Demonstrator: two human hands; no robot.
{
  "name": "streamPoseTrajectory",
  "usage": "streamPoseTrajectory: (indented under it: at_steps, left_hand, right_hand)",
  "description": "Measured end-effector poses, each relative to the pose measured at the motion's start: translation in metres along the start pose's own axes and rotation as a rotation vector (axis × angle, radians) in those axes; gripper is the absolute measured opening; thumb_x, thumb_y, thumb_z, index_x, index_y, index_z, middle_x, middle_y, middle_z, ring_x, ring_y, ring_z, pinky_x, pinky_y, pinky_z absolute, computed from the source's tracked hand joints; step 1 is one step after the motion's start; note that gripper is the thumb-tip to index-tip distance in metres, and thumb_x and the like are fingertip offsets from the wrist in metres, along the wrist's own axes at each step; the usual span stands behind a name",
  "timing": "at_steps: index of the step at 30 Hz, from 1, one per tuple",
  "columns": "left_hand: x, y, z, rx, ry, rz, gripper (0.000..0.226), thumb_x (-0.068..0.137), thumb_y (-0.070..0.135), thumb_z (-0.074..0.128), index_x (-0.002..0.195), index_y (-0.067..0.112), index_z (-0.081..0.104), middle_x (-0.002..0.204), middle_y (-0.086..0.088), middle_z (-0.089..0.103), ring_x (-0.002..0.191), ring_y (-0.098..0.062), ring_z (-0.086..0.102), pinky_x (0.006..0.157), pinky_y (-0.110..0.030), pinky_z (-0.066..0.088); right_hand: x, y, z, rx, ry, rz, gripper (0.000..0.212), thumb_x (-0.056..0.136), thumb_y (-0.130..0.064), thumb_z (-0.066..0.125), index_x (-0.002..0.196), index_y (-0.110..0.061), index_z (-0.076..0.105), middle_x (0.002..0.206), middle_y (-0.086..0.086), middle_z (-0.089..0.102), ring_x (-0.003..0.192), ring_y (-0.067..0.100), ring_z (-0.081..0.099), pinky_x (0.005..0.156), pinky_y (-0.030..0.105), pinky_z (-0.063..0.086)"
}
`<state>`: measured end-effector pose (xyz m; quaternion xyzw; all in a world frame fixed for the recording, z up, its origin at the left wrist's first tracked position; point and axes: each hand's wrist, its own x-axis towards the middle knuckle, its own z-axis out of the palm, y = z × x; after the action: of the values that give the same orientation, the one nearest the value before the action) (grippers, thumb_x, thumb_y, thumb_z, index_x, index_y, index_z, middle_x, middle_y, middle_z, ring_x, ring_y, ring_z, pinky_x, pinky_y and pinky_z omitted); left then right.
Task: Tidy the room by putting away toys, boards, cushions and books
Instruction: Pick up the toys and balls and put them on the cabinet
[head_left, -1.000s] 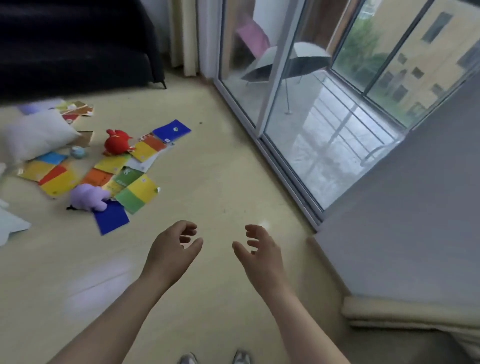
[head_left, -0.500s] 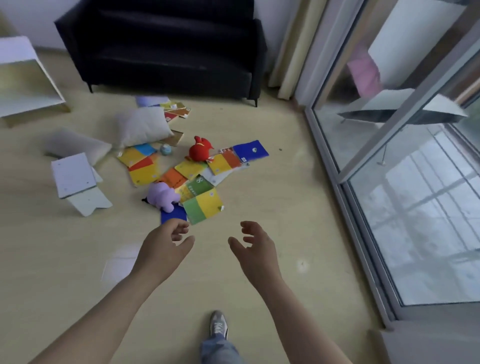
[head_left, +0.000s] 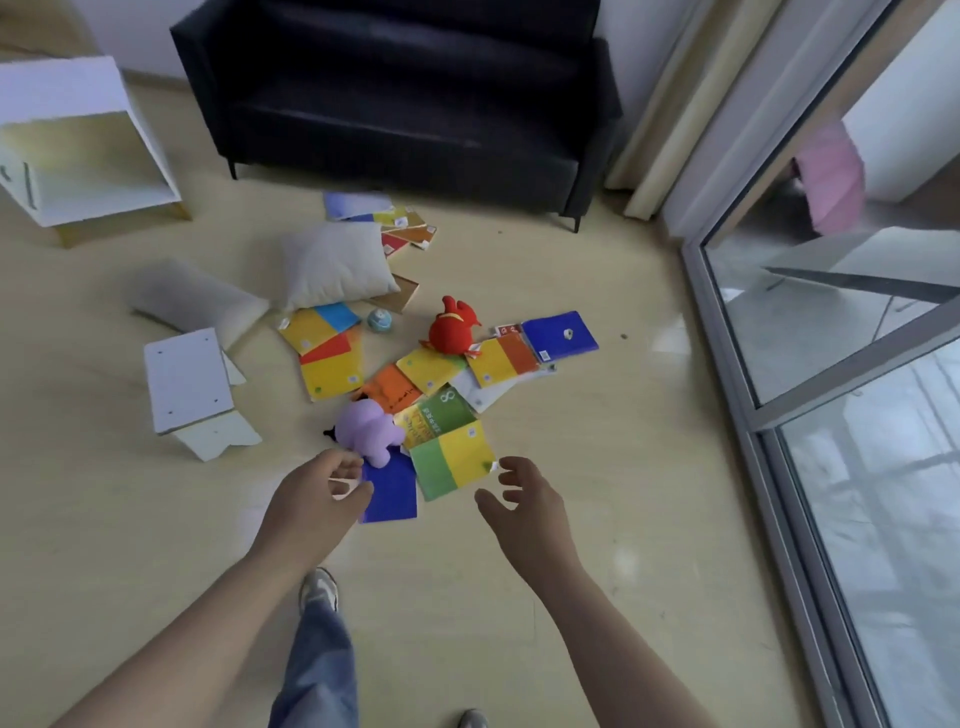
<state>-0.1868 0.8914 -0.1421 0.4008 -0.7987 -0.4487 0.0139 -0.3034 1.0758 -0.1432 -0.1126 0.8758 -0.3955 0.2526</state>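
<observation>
Several coloured books lie scattered on the floor, among them a green-and-yellow book (head_left: 452, 460) and a blue book (head_left: 390, 493) nearest me. A purple plush toy (head_left: 366, 431) lies on the books, a red plush toy (head_left: 451, 328) farther back, and a small blue ball (head_left: 379, 319) beside it. Two grey-white cushions (head_left: 335, 265) (head_left: 195, 299) lie to the left. White boards (head_left: 187, 382) lie beside them. My left hand (head_left: 311, 501) hovers just short of the purple toy, fingers loosely curled, holding nothing. My right hand (head_left: 524, 501) hovers empty by the green-and-yellow book's corner.
A black sofa (head_left: 405, 93) stands against the far wall. A white open cabinet (head_left: 78, 145) lies tipped at the far left. Sliding glass doors (head_left: 831, 364) run along the right. My shoes and a jeans leg (head_left: 317, 660) show below on the floor.
The view has swung left and I have stepped closer to the pile. Both hands now reach over the nearest books, still empty.
</observation>
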Motion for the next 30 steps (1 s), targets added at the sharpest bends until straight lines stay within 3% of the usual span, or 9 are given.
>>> streamPoseTrajectory:
  at_steps: [11,21,30]
  left_hand:
    - [0.183,-0.015,-0.098,0.133,-0.129,0.032,0.023,0.087,0.019,0.063,0.109,0.013,0.06,0.106,0.001,0.063,0.095,-0.017,0.06,0.075,-0.027,0.043]
    - [0.281,-0.002,-0.088,0.169,-0.159,0.052,0.027,0.086,0.017,0.065,0.112,0.014,0.059,0.111,0.0,0.061,0.1,-0.02,0.06,0.077,-0.032,0.046]
    - [0.38,-0.02,-0.044,0.208,-0.126,0.022,0.032,0.084,0.021,0.067,0.114,0.014,0.058,0.116,-0.004,0.06,0.102,-0.023,0.058,0.082,-0.036,0.047]
  right_hand:
    - [0.104,-0.094,0.087,-0.019,0.052,0.134,0.047,0.088,-0.026,0.064,0.131,-0.018,0.05,0.124,-0.002,0.059,0.107,0.018,0.057,0.087,0.034,0.049]
    - [0.209,-0.113,0.094,-0.067,0.049,0.142,0.045,0.089,-0.029,0.063,0.131,-0.02,0.05,0.127,-0.003,0.057,0.111,0.016,0.054,0.087,0.031,0.048]
    - [0.315,-0.089,0.107,-0.144,0.031,0.116,0.048,0.088,-0.027,0.061,0.133,-0.019,0.048,0.134,-0.002,0.054,0.119,0.016,0.052,0.091,0.029,0.045]
